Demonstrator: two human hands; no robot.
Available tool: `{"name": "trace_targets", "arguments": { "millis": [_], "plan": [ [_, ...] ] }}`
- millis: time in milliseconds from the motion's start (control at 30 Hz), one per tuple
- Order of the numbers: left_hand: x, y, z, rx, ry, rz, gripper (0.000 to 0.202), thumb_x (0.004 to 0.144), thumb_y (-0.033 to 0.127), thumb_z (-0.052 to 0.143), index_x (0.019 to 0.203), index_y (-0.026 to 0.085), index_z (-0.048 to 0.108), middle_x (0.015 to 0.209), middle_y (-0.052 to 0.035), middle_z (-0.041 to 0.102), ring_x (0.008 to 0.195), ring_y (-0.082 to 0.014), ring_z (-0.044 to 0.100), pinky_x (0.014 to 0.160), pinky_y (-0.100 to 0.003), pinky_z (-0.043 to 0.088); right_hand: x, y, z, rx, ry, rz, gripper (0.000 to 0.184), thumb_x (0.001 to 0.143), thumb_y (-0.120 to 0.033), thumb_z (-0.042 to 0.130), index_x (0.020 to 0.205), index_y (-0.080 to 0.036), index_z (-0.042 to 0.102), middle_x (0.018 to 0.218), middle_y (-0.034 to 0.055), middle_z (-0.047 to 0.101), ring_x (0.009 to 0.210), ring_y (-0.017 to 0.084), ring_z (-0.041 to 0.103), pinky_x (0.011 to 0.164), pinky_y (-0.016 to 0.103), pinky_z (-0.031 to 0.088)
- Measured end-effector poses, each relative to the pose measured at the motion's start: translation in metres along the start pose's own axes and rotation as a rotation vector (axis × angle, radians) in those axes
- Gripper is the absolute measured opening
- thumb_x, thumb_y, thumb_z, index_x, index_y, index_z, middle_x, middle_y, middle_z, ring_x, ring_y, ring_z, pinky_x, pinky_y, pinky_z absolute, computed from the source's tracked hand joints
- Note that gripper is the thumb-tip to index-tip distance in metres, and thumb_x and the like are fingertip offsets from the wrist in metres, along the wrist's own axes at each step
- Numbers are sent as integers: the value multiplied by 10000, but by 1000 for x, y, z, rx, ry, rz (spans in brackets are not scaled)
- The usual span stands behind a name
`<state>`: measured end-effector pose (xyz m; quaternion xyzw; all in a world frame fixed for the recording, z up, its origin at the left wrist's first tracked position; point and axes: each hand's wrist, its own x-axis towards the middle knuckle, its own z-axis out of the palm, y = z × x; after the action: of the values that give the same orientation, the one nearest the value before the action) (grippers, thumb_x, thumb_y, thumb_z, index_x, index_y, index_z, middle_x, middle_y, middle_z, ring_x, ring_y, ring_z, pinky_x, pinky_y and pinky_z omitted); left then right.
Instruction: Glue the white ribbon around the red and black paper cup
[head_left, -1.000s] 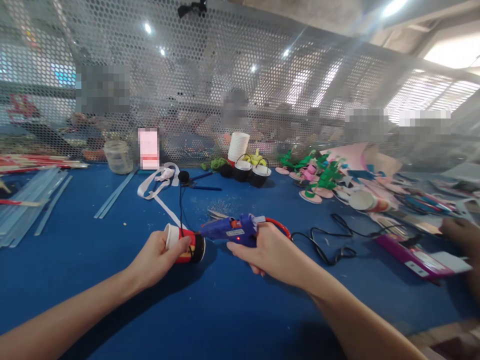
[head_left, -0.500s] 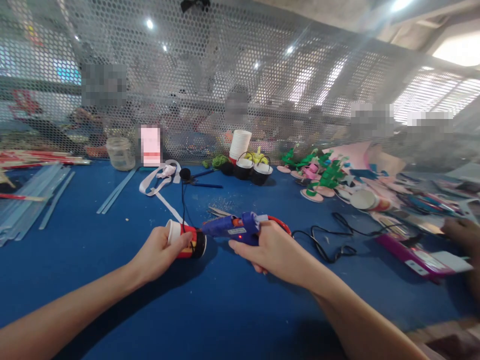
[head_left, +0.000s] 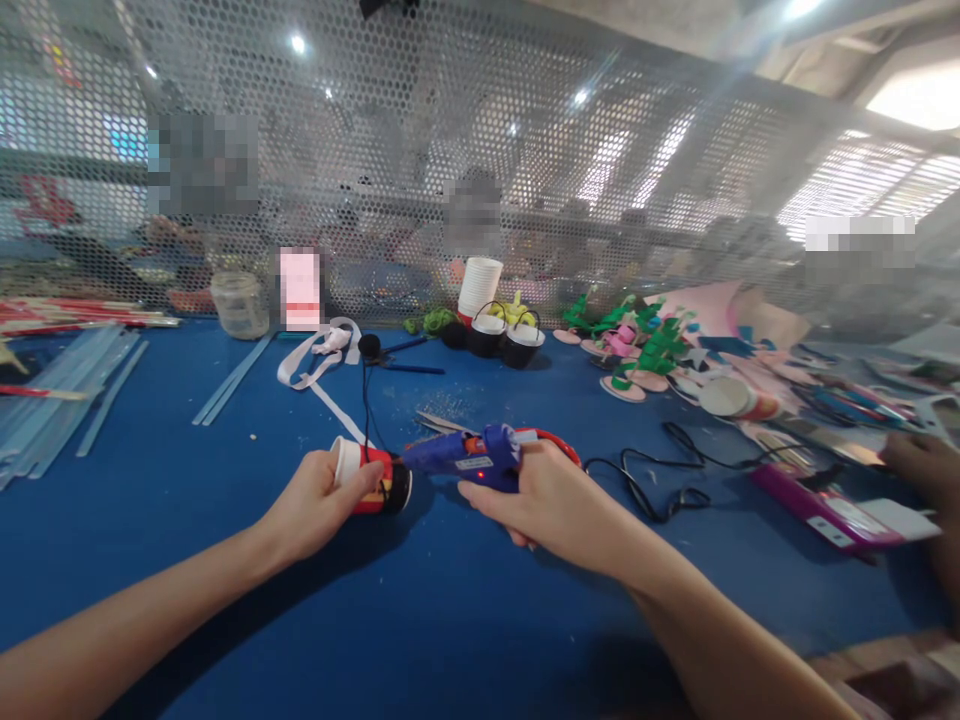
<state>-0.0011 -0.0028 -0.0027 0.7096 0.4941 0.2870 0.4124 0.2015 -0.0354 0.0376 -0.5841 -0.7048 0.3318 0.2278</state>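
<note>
My left hand is closed around a paper cup, red with a black band at one end, tipped on its side above the table. Black yarn runs from the cup up to a small black ball of it. In my right hand is a blue glue gun with a lit red light, a glue stick showing at its back. Its nozzle points left and meets the cup's side near the black band; whether it touches, I cannot tell. Scissors, partly hidden, lie behind the glue gun.
White ribbon curls at the back left, near clear glue sticks and a jar. Small black buckets stand at the back. A purple power strip and cable lie right, beside another person's hand.
Both hands, the cup and the glue gun stay almost in place. The nozzle tip sits slightly further over the cup's side. The view has shifted very slightly.
</note>
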Motion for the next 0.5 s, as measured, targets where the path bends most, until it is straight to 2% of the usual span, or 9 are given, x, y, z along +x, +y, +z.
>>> {"name": "trace_targets", "arguments": {
  "millis": [500],
  "plan": [
    [0,-2,1,-19,-15,13,349,732,414,386,487,173,325,480,61,258,450,-67,218,413,-196,179,-4,-4,-1,-2,5,-8,147,689,-282,470,610,-160,485,365,-52,428,301,62,434,293,127,326]
  ]
}}
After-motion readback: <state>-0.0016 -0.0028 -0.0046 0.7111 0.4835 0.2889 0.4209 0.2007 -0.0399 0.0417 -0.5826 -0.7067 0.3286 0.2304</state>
